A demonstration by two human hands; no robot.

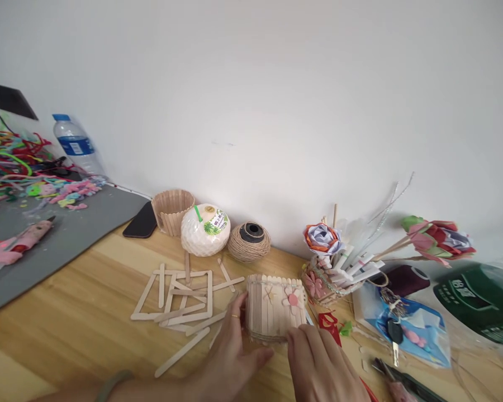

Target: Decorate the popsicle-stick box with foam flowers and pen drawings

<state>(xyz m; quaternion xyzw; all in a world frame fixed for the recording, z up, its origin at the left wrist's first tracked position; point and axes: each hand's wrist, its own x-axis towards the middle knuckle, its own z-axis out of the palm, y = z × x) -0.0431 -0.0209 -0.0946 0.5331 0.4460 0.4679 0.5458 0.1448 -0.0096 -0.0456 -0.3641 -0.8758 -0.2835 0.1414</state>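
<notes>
A small craft-stick pot [272, 312] lies tipped toward me on the wooden table, its row of rounded stick ends facing away. Two little flower-like decorations sit on its side, one with a pink centre [293, 300], and twine runs round both ends. My left hand [235, 346] cups the pot's left side, the thumb reaching past its near end. At the lower right corner, my right hand [321, 360] is closed with curled fingers touching the pot's edge; whatever its fingertips pinch is hidden.
Loose craft sticks [182, 352] and stick frames [171, 321] lie left. Behind stand another stick pot [174, 206], a white coconut [205, 234] and a twine spool [248, 248]. Right are a basket with paper flowers [324, 287], keys [394, 335] and dark-handled tools [411, 382]. A glue gun [20, 243] rests far left.
</notes>
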